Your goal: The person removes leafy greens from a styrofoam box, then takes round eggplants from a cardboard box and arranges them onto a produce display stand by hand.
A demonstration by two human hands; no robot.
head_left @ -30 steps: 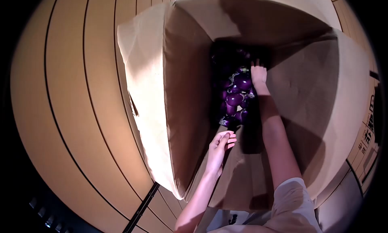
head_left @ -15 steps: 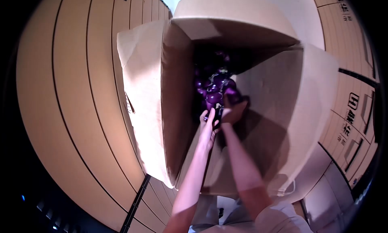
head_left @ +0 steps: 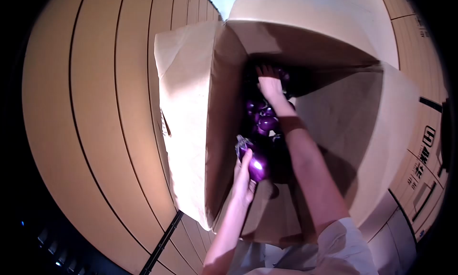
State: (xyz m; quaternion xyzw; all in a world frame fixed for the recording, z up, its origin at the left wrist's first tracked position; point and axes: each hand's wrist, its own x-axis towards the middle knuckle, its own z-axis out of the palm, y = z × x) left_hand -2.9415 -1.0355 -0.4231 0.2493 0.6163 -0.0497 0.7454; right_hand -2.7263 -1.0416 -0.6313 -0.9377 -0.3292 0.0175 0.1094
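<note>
My left hand [head_left: 244, 177] grips a glossy purple eggplant [head_left: 256, 166] near the close end of a deep cardboard box [head_left: 305, 41]. Its greyish stem cap points up and to the left, and my thumb lies along its side. Farther in, my right hand [head_left: 270, 84] reaches down to the pile, fingers stretched out and apart over the dark far end. Several more purple eggplants [head_left: 266, 122] lie in the box beneath and beside my right forearm. Shadow hides much of the pile around my right fingertips.
A tan slatted panel [head_left: 95, 108] runs along the left of the box. The box flaps [head_left: 183, 113] stand folded outward. Printed cartons [head_left: 420, 156] are stacked at the right. My clothed body is close to the near wall.
My left hand has drawn back toward me and now holds up an eggplant. My right hand has moved from the near eggplants to the box's far end. The view has shifted slightly.
</note>
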